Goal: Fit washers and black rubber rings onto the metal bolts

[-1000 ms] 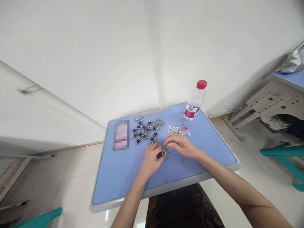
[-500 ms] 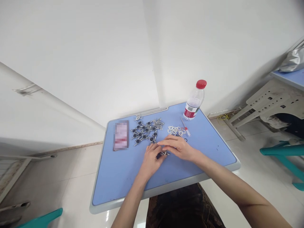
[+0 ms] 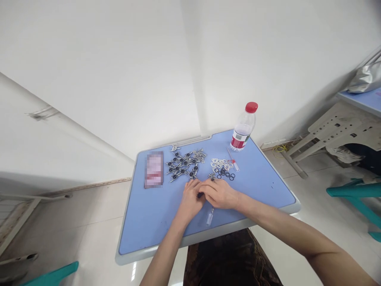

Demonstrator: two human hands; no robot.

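Note:
My left hand is closed, its fingers curled around a small metal part that is mostly hidden now; only a dark bit shows between the hands. Pressed close against it, my right hand has bent fingers over the same spot, and what they pinch is hidden. A small clear plastic handle or tube pokes out below my right hand. Just beyond the fingers sit small shiny metal balls and several black rubber rings. Several metal parts with round black centres lie beyond my left hand.
Flat pale metal plates and a small screwdriver with a clear and red handle lie right of centre. Small metal pins form a pile. A red-capped bottle stands at the back right, and a blurred phone-like rectangle lies left.
My right hand has drawn nearer to me and curled more, uncovering the black rings and metal balls. The clear handle or tube has appeared below it, and the metal part is now covered.

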